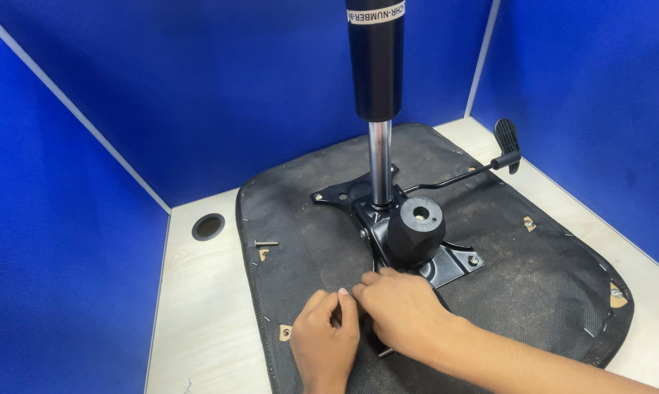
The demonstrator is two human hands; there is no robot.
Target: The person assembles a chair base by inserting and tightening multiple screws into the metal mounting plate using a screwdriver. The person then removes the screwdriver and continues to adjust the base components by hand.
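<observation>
Plate (457,263) of black metal, bolted to the upturned seat (533,284), sits just beyond both hands. Left hand (326,343) and right hand (402,310) press together at its near corner, fingers pinched; what they grip I cannot tell. Knob (415,230) and piston (377,87) rise behind. One loose bolt (266,243) lies left.

The tall dark blue gas-lift cylinder (375,62) runs off the top edge. Both hands, left (323,337) and right (402,310), cover the near corner of the black metal mounting plate (453,264); whatever the fingertips pinch is hidden. The forearms are cut off at the bottom edge.
</observation>
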